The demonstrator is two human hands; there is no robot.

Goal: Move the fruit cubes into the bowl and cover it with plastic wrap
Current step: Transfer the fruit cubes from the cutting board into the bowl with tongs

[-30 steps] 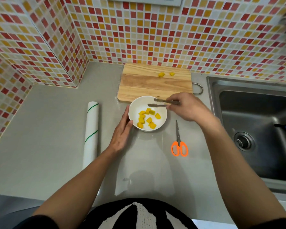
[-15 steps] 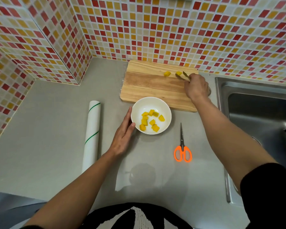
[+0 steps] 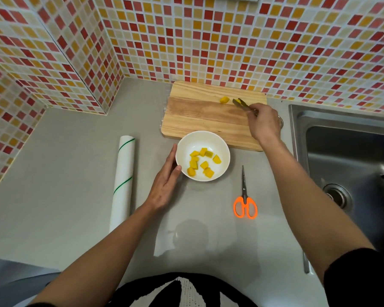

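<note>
Currently transferring fruit at the bench (image 3: 75, 173), beside the sink (image 3: 341, 156) along its right edge. Working over the cutting board (image 3: 197, 116) by the back edge, with the plastic wrap roll (image 3: 123, 180) lying untouched toward the left. Steadying the white bowl (image 3: 222, 149), mid-bench, with flat fingers of the left hand (image 3: 164, 185) against its left rim. Gripping tongs (image 3: 242, 104) in the curled right hand (image 3: 264, 124), tips seemingly closing on one yellow piece, another fruit cube (image 3: 224, 99) resting just beside. Holding nine or so cubes (image 3: 203, 161) in the bowl already. Needing next, probably, a lift across to the bowl, then wrapping. Leaving orange scissors (image 3: 245, 200) idle near the front.
</note>
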